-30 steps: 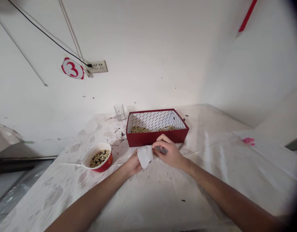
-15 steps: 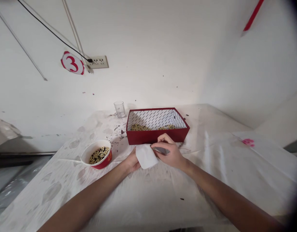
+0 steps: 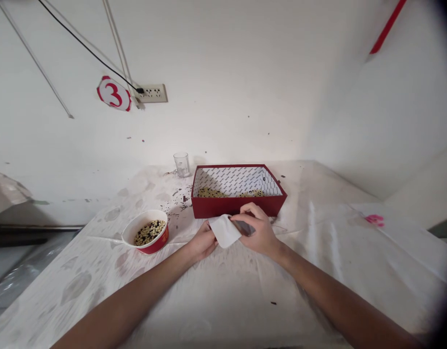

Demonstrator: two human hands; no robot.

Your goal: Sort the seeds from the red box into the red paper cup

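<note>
A small white sheet with rounded corners, paper or cloth I cannot tell, is held between my hands above the table, in front of the red box. My left hand grips its left edge from below, its fingers partly hidden underneath. Fingers and thumb of my right hand pinch the upper right edge. A greyish surface shows inside the right hand's curl; its kind is unclear. Just beyond stands the open red box, with patterned white lining and pale and dark beans or grains on its bottom.
Left of my hands, a red-and-white paper bowl contains mixed pale and black beans. A clear glass stands behind, near the wall. Dark scraps lie beside the box on the plastic-covered table. A socket strip is on the wall.
The white sheet has tilted and shifted slightly right and up, with my left hand moving along. My right hand keeps its pinch at the edge. The view has shifted slightly.
</note>
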